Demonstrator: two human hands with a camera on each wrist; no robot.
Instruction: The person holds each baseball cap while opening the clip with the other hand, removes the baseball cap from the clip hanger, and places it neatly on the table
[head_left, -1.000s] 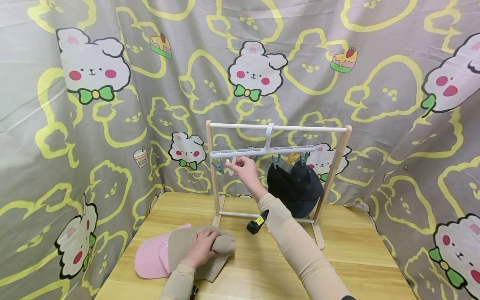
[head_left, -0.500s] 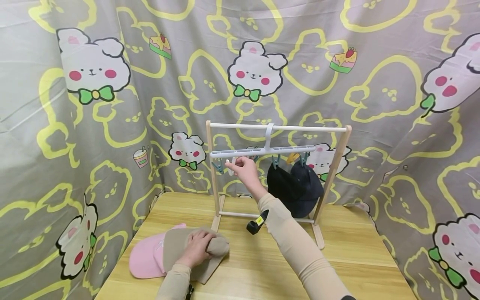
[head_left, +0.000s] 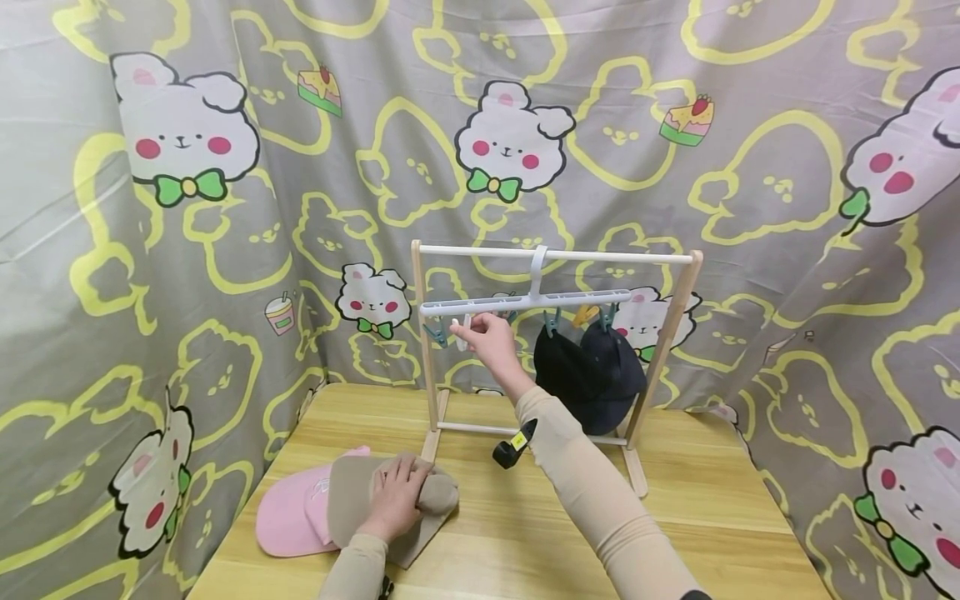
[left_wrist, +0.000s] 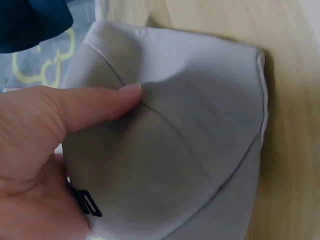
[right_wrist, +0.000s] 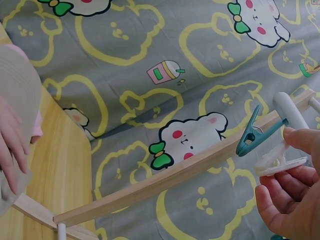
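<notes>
My left hand point(head_left: 397, 498) grips a beige baseball cap point(head_left: 350, 500) low over the table. In the left wrist view the thumb point(left_wrist: 107, 104) lies across the cap's crown, while the other fingers are mostly hidden behind it. Partly covered by that cap is a pink cap point(head_left: 292, 512). My right hand point(head_left: 491, 342) is raised to the grey hanger bar point(head_left: 480, 305) and pinches a white clothes peg point(right_wrist: 277, 162) between thumb and fingers. A teal peg point(right_wrist: 255, 136) hangs beside it. Farther right, a dark cap point(head_left: 615, 379) hangs from teal pegs.
The hanger hooks over the top rail point(head_left: 480, 251) of a wooden rack point(head_left: 667, 333). An orange peg point(head_left: 586, 315) hangs between the teal ones on the right. Patterned curtains point(head_left: 420, 108) surround the wooden table point(head_left: 712, 500) at the back and sides.
The left hand has shifted slightly left with the beige cap, and the pink cap has slid left too. The right hand stays at the white peg.
</notes>
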